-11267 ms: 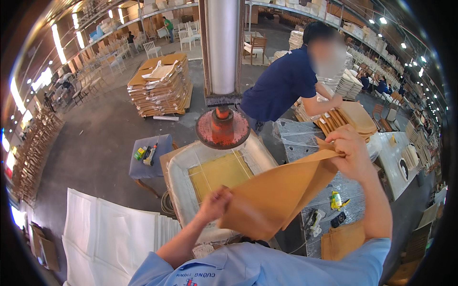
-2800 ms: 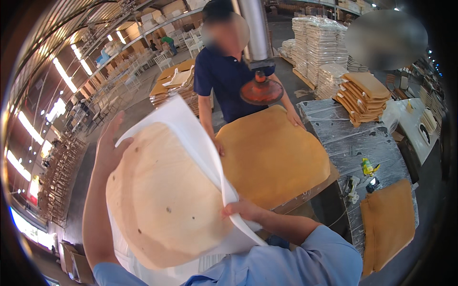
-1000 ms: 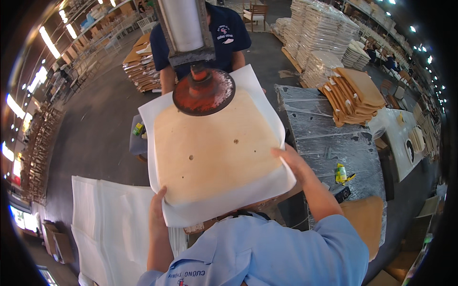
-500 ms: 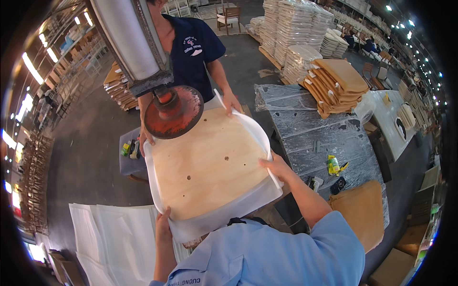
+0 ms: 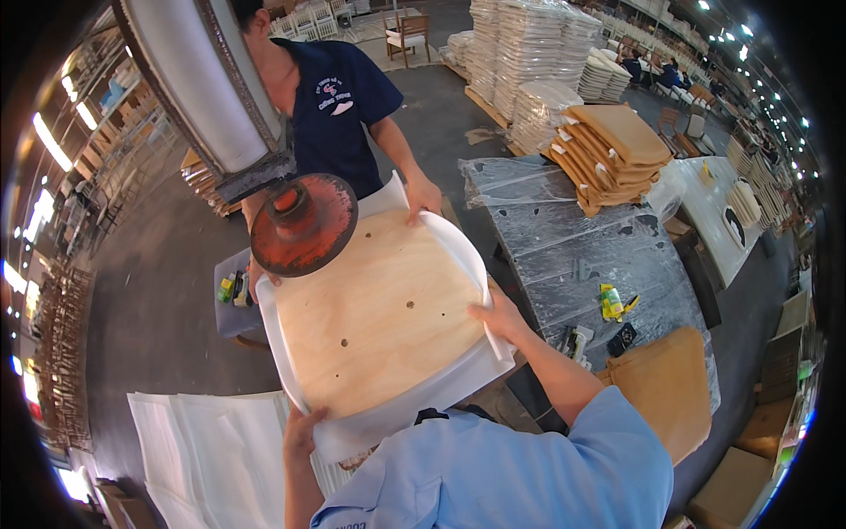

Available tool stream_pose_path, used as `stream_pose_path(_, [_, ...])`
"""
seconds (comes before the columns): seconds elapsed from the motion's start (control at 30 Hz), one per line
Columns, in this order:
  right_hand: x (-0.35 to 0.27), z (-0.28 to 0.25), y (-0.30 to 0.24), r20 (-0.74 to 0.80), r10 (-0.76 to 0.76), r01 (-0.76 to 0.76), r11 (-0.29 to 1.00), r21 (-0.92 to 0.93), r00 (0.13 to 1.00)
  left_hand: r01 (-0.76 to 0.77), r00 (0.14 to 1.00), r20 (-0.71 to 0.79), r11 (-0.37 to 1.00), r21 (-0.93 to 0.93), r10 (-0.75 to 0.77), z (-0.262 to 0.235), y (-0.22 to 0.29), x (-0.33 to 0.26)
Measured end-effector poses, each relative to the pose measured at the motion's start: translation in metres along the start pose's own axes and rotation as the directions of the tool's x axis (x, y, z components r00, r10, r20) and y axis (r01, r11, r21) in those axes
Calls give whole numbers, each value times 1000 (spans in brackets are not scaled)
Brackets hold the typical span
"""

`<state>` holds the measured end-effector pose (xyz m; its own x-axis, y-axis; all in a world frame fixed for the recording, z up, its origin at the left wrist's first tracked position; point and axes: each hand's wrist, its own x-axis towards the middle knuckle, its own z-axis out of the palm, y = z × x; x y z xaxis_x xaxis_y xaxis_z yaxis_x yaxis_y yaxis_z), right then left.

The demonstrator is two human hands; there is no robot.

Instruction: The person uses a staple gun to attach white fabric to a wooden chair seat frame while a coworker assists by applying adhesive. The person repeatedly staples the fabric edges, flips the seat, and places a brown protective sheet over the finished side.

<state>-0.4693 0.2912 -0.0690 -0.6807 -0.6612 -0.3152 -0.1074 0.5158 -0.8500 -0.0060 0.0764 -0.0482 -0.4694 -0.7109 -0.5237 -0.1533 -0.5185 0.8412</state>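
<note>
A light plywood panel (image 5: 379, 317) with several small holes lies face up before me, and a white padding sheet (image 5: 379, 432) turns up around its edges. My left hand (image 5: 302, 434) is closed on the near left corner, thumb over the sheet's edge. On the right side, my right hand (image 5: 500, 317) grips the upturned sheet, its thumb on the wood. A co-worker's hand (image 5: 423, 198) grips the far right corner; their other hand (image 5: 260, 275) is at the left edge, partly behind a round red press disc (image 5: 308, 220) over the panel's far left corner.
A press column (image 5: 198, 88) rises at the upper left. White sheets (image 5: 211, 450) are stacked at lower left. To the right, a plastic-covered table (image 5: 564, 256) bears brown covers (image 5: 612, 150) and a yellow-and-green packet (image 5: 612, 302). Wrapped stacks (image 5: 529, 62) stand farther back.
The panel and sheet have shifted slightly toward me, with my left hand moving along at its corner. The red disc appears lower and farther left; the view itself has also moved a little.
</note>
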Motion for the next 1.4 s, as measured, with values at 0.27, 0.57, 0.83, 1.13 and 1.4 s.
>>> stream_pose_path(0.27, [2,-3,-8,-43,49,-58,968,-245,998,31,997,-76,929,369,-3,6,9,13])
stream_pose_path(0.57, [-1,-2,-21,-71,-22,-22,831,-556,997,82,963,-180,420,904,199,-22,4,20])
stream_pose_path(0.83, [16,-17,-4,51,-54,71,910,-409,997,95,960,-245,672,735,133,-25,-7,1])
stream_pose_path(1.13, [18,-22,-2,34,0,14,919,-393,999,45,964,-249,866,499,94,-33,-3,20])
stream_pose_path(1.4, [9,-38,1,-46,-18,-7,868,-496,999,31,968,-234,881,471,91,-3,6,35])
